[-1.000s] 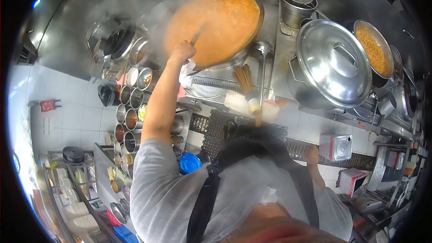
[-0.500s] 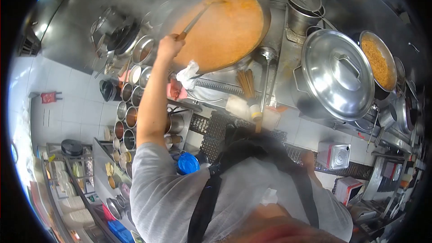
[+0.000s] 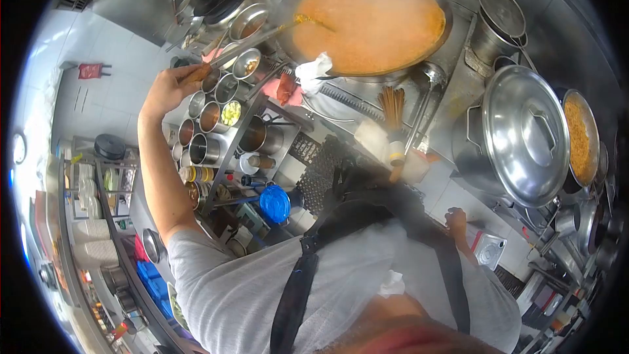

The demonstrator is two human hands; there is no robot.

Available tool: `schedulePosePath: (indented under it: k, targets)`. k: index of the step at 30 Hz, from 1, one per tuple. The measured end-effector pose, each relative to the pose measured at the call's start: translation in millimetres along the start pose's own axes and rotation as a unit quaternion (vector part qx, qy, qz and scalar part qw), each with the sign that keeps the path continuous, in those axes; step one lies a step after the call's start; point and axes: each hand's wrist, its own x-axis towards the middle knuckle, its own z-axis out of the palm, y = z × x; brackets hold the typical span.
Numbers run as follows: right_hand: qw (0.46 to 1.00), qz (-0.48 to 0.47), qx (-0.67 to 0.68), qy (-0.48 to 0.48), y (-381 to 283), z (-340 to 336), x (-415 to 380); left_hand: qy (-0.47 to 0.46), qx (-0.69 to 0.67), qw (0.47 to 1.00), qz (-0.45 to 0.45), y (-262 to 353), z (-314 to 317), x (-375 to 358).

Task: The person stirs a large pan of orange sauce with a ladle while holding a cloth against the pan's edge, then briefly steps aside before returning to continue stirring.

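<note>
My left hand (image 3: 169,88) is closed around the wooden grip of a long-handled wok spatula (image 3: 257,39). Its far end, coated in yellow-orange bits, lies over the left rim of a large wok (image 3: 447,34). Steaming orange liquid (image 3: 370,16) fills the wok. Low at my right side, my right hand (image 3: 457,221) is curled, with something small and dark at its fingers; I cannot tell what it is. Below my left hand stand several metal containers, one holding chopped green pieces (image 3: 231,113).
A big lidded pot (image 3: 527,134) stands to the right, with a pan of orange-brown food (image 3: 580,137) beyond it. A bundled stick brush (image 3: 393,115) and a white cloth (image 3: 314,67) are by the wok's front edge. A blue round item (image 3: 274,204) sits lower left.
My left hand has swung left and toward me, drawing the spatula's end from the far side of the wok to its left rim. The view has shifted, and my right hand shows more fully.
</note>
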Motion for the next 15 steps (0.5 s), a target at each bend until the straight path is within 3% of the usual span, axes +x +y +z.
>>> schedulePosePath:
  k: [1, 3, 4, 5, 6, 10, 12, 15]
  targets:
    - [1.000, -0.004, -0.001, -0.003, 12, 6, 3, 0.002, 0.015, 0.999, 0.028, -3, -1, -3]
    - [0.967, -0.223, -0.099, 0.074, 30, 15, 7, -0.009, 0.014, 1.000, 0.023, -9, 3, -5]
    - [0.967, -0.224, -0.099, 0.072, 22, 13, 9, -0.021, 0.035, 0.999, 0.017, -12, 6, -4]
    - [0.999, -0.050, 0.002, 0.021, 10, 9, 13, -0.034, 0.056, 0.998, 0.012, -14, 10, -2]
    - [0.986, 0.126, 0.102, -0.031, -1, 5, 16, -0.037, 0.056, 0.998, 0.012, -14, 15, -1]
    - [0.989, 0.119, 0.090, -0.016, -17, -1, 23, -0.035, 0.018, 0.997, 0.072, -3, 49, 12]
    - [0.966, 0.223, 0.110, -0.069, -38, -17, 22, -0.058, 0.001, 0.998, 0.040, -2, 71, 26]
    - [0.963, 0.215, 0.157, -0.037, -37, -7, 15, -0.016, 0.004, 0.997, 0.082, 0, 112, 45]
